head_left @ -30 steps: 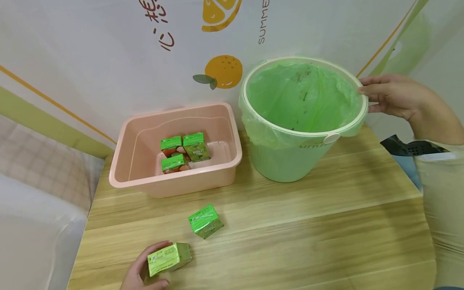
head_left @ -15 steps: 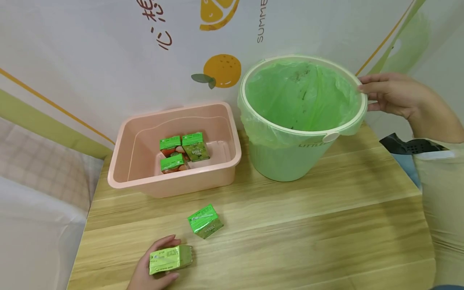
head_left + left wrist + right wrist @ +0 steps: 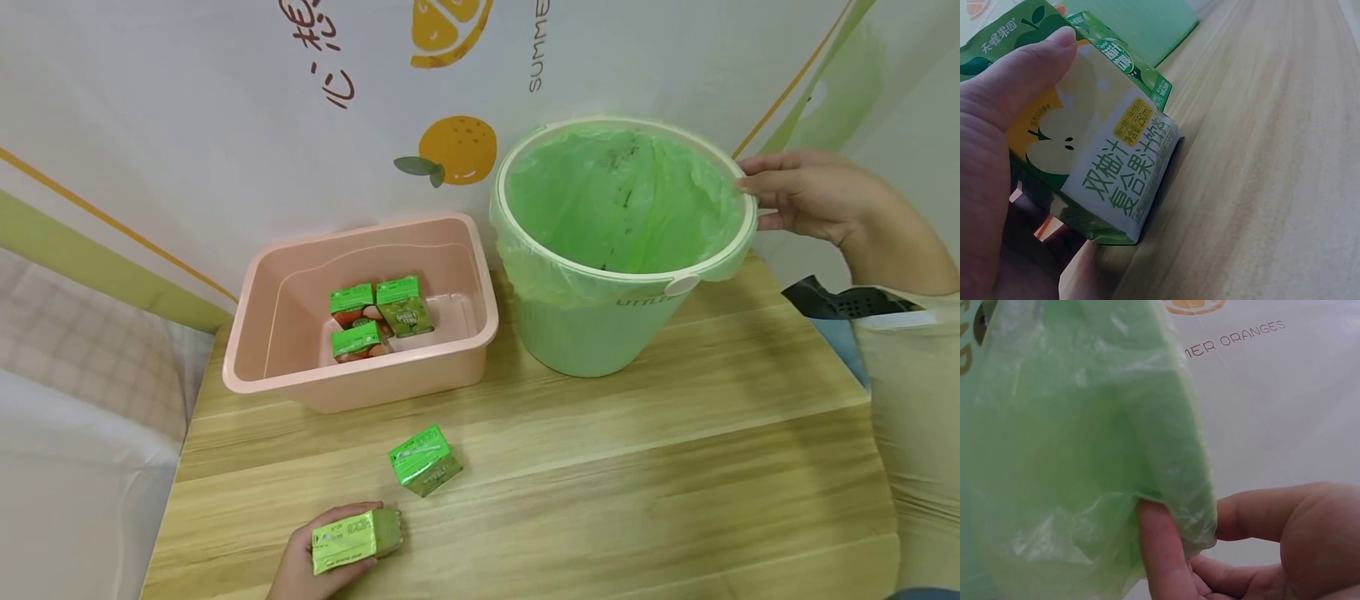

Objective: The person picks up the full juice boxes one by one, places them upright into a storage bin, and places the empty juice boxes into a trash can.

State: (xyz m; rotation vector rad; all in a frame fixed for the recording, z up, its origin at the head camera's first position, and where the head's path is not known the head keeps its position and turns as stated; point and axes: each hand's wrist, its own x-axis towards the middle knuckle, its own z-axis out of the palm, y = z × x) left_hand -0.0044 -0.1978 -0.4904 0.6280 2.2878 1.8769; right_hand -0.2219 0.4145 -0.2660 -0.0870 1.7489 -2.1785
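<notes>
My left hand (image 3: 300, 567) grips a juice box (image 3: 345, 542) at the front of the table, with fingers and thumb on opposite sides. In the left wrist view this juice box (image 3: 1104, 156) shows a white and yellow face with a cut-fruit print, and its lower end is on or close to the wood. A second green juice box (image 3: 426, 461) stands just beyond it. At the right, my right hand (image 3: 802, 196) holds the rim of a green trash can (image 3: 592, 333). The right wrist view has one finger (image 3: 1163, 550) pressing the plastic liner (image 3: 1072, 456) below the rim.
A pink plastic basin (image 3: 300, 387) sits at the back left, holding several juice boxes (image 3: 405, 307). It stands beside the trash can, both close to a printed curtain (image 3: 360, 158). The wooden table (image 3: 637, 475) ends at left and right.
My left hand has moved slightly right with its juice box, and its fingers have closed more fully around it. My right hand keeps its place on the trash can rim.
</notes>
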